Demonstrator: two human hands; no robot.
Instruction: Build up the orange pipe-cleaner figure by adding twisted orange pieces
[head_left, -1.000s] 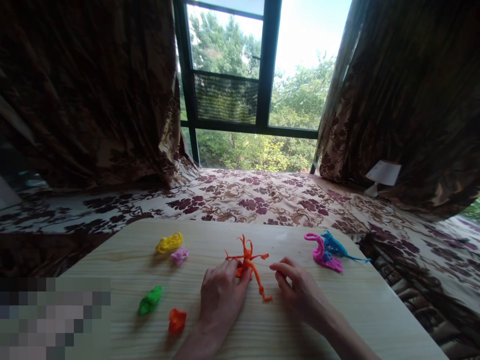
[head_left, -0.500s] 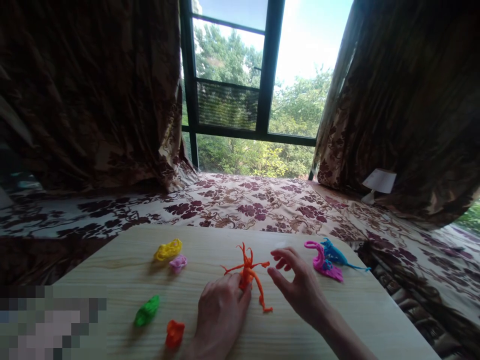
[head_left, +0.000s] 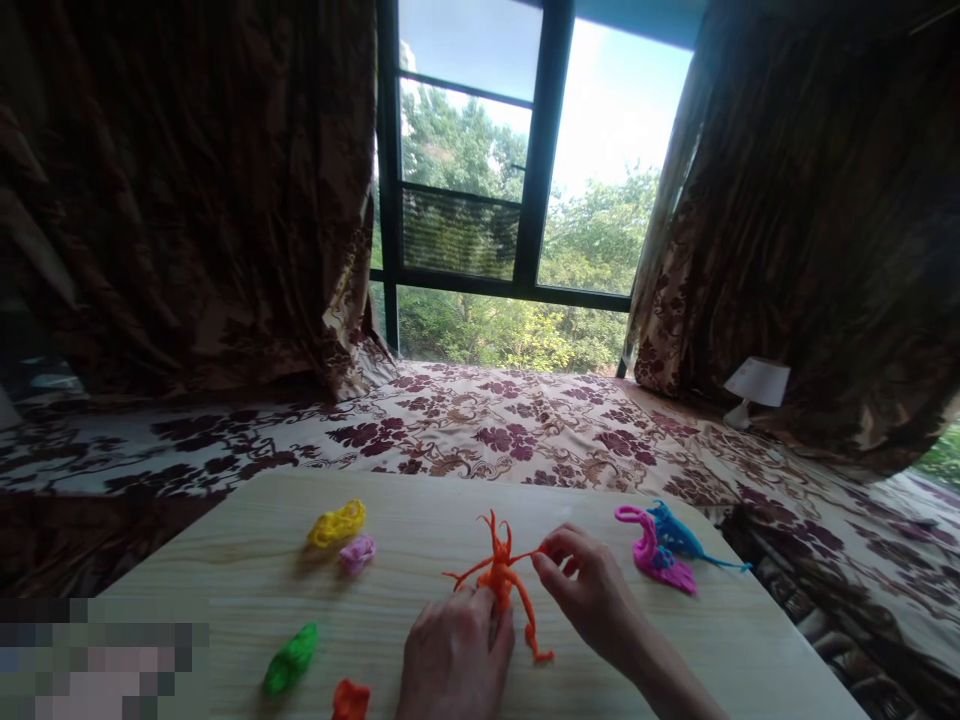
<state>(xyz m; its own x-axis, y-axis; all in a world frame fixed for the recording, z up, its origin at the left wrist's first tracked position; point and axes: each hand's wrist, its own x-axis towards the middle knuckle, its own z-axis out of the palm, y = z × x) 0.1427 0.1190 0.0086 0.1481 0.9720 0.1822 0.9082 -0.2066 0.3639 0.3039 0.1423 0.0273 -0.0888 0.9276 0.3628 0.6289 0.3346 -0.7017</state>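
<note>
Orange figure (head_left: 495,580), held upright, sits near the middle of the pale wooden table (head_left: 427,500) in my head view, thin strands rising from its top. I have my left hand (head_left: 459,640) gripping its lower body, thumb on the right side; my knuckles hide most of the fingers' hold. With my right hand (head_left: 585,580) I pinch the tip of its slender right-side arm between thumb and forefinger. Its other arm sticks out to the left, and one leg bends down between my hands. Leftward I see a yellow bundle (head_left: 337,523) just beside a pink lump (head_left: 357,553), then a green lump (head_left: 291,660) and an orange lump (head_left: 350,701) cut off by the bottom edge. Rightward, a magenta piece (head_left: 646,550) partly overlaps a blue piece (head_left: 681,537).
</note>
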